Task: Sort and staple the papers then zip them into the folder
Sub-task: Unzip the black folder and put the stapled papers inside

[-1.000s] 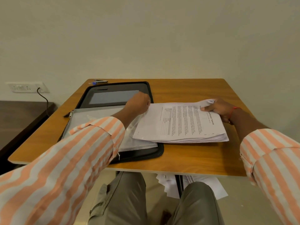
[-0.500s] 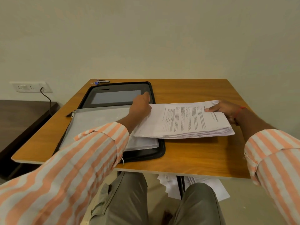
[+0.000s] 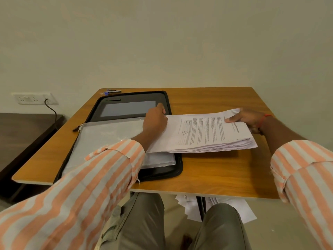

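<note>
Paper stack (image 3: 207, 134): thick, printed top sheet, lying crosswise right of centre on the table (image 3: 216, 172). Its left end overlaps the right edge of the folder (image 3: 133, 107); the rest is over bare wood. Shadow beneath the near edge, so the right part looks raised off the top. Near edge is fanned, sheets not squared.

Left hand (image 3: 155, 119): seen from the back, fingers curled around the stack's left edge, gripping it. Fingertips hidden.

Right hand (image 3: 246, 118): pinches the far right corner, one digit flat on the top sheet, the others under or behind the paper. Red thread (image 3: 264, 117) on the wrist.

Folder: black, zip-round, lying open on the left half of the table, far flap dark with a grey panel. Clear pocket (image 3: 108, 139) covers the near half; zip pull (image 3: 80, 127) sits at its far left corner. The left striped sleeve crosses the pocket's near right part.

Open room: bare wood to the right of the folder, near the stack and beyond it to the far edge. The folder's near left corner reaches the table's near edge.

Around: stapler (image 3: 112, 91) at the far left corner, just beyond the folder. Wall socket (image 3: 34, 98) with cable (image 3: 52, 112) at left, above a dark low surface (image 3: 23, 138). Loose sheets (image 3: 191, 206) on the floor under the table, between the knees.
</note>
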